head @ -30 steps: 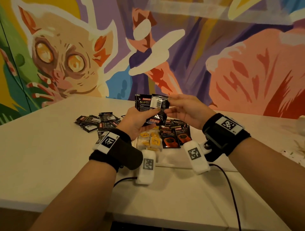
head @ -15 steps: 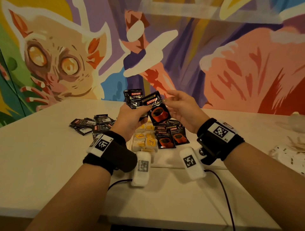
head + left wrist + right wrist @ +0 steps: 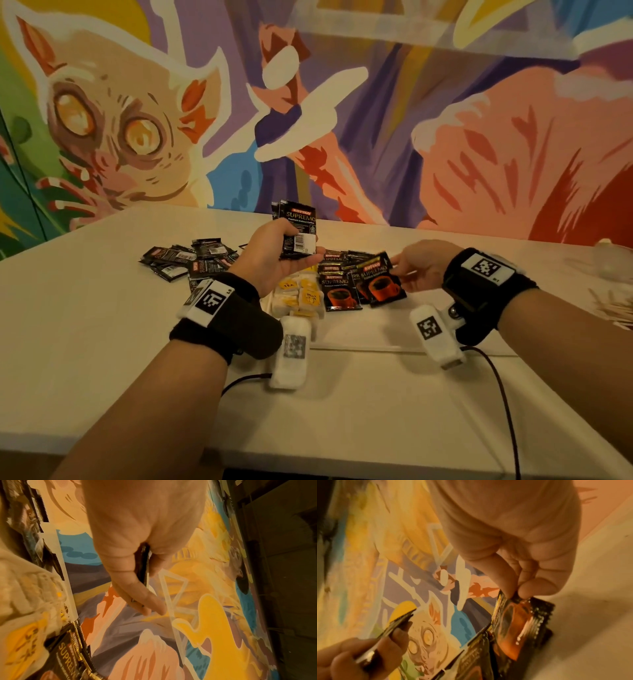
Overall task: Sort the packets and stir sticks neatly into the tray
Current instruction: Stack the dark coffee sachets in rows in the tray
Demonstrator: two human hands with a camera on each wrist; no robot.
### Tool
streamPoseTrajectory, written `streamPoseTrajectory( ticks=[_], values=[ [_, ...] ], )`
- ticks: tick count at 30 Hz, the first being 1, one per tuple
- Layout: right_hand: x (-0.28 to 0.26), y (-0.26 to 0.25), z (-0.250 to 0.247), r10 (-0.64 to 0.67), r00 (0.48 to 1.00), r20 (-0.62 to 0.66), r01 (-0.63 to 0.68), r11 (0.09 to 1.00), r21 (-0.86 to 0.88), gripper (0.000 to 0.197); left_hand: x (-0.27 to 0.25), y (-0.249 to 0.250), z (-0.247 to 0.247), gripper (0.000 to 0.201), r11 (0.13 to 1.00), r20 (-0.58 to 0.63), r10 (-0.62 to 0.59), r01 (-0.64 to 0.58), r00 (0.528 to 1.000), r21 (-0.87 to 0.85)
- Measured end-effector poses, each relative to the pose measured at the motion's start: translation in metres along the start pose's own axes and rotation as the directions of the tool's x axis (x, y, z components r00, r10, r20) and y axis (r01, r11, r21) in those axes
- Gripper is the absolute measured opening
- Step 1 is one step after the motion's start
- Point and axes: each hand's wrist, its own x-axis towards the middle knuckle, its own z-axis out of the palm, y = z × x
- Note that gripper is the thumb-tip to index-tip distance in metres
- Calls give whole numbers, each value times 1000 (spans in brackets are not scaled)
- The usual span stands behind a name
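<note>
Presently the right hand (image 3: 416, 265) pinches one coffee packet (image 3: 382, 282) by its upper edge between thumb and fingertip, lowering it onto the coffee row (image 3: 342, 291) in the tray (image 3: 363, 329). The left hand (image 3: 270, 262) grips a small stack (image 3: 297, 229) of like packets upright above the tray, thumb on one face and fingers on the other; the left wrist view shows the stack edge-on in that clamp. Tea bags (image 3: 301, 298) fill the section just left of the coffee row. A loose pile (image 3: 186, 258) of packets lies on the table (image 3: 102, 342) beyond the left wrist, and stir sticks (image 3: 613, 305), blurred, lie far right, outside the tray.

Risks, as judged: the pinch takes only a corner, so the glossy packet may swing and land askew or overlap its neighbour. It may also nudge the row out of line. The stack, held only by friction, may fan or shed a packet if the grip eases.
</note>
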Motion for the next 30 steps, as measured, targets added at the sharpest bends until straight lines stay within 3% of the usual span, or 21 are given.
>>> streamPoseTrajectory(
  ticks=[4,7,11,15,18,22,24,26,30],
  values=[
    [-1,3,9,66,998,-6,-66,998,-21,15,-2,-1,2,20,997,57,-33,29,998,68],
    [-5,-1,11,25,999,-29,-26,999,-32,24,-2,-3,3,18,989,106,-30,14,994,148],
    [-18,-10,16,-217,973,-80,216,976,-17,25,-2,-4,2,19,970,139,-16,-19,990,244],
    [-47,-20,31,-452,891,48,436,879,193,17,-2,-5,2,19,956,149,-2,-42,989,292],
    [-59,-29,43,-549,835,32,496,777,388,25,-2,-6,1,19,951,130,22,-61,991,304],
    [-60,-28,58,-595,774,-216,632,746,210,29,-2,-5,2,18,953,90,115,-135,989,271],
    [-60,-24,68,-653,727,-214,677,733,66,22,-2,-5,1,18,946,84,161,-178,983,271],
    [-63,-22,75,-689,699,-193,702,712,0,30,-3,-5,1,18,940,112,181,-205,977,273],
    [-69,-24,78,-702,703,-113,711,696,103,28,-9,-4,5,12,943,201,165,-214,966,256]
  ],
)
